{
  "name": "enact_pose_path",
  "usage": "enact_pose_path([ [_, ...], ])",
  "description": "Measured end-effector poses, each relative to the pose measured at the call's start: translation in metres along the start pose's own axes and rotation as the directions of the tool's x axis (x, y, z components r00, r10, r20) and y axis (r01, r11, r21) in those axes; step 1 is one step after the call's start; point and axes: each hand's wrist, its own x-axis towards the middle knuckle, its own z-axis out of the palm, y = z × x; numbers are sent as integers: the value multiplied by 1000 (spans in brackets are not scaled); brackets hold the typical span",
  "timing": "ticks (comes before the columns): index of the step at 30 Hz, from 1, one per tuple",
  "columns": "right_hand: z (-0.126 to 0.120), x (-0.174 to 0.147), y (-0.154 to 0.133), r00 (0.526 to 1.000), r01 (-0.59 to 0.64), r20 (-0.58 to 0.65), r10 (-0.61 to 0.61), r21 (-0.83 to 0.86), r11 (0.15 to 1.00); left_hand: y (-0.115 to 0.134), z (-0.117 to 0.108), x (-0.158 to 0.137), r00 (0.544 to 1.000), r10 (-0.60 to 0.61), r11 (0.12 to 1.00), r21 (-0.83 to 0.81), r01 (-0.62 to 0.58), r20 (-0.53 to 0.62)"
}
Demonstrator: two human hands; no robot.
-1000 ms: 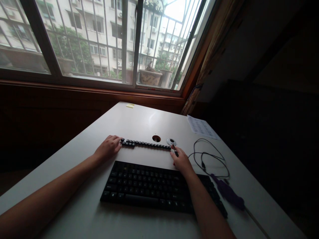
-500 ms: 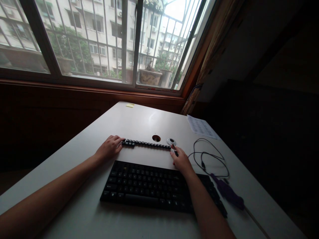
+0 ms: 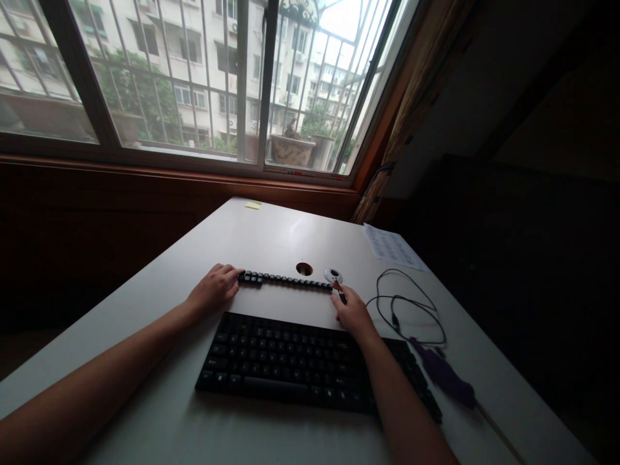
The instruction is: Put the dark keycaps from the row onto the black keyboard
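While the left hand (image 3: 216, 285) is at the keycaps (image 3: 290, 280), the right hand (image 3: 352, 311) holds a tool (image 3: 342, 297)

I see the keyboard (image 3: 276, 361) lying flat on the white desk (image 3: 271, 239). Just beyond its far edge, apart from it, the keycaps run in a thin line, with a second, shorter row on the near side at the left end. Off the keyboard's far left corner, the left fingers are bunched at that end; I cannot tell whether they pinch a cap or only touch it. Beyond the keyboard's right half, the right fingers pinch the tool's dark handle, its tip pointing away from the keyboard. The right forearm (image 3: 387, 381) crosses above the keyboard and hides part of it from me.

Farther out from the keyboard, past the keycaps, I see a white disc (image 3: 327, 274) near the tool's tip and a round hole (image 3: 304, 268). Right of the keyboard lies a looped black cable (image 3: 395, 323), with a purple thing (image 3: 448, 382) just beside the keyboard's right end. Well beyond the keyboard are a paper (image 3: 394, 248) toward the right and a yellow note (image 3: 252, 205) toward the left.
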Motion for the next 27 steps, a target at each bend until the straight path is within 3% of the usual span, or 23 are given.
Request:
enact_pose_path([
  [27, 1, 0, 2, 1000, 10, -14, -10, -7, 1000, -4, 6, -2, 999, 25, 999, -20, -25, -41],
])
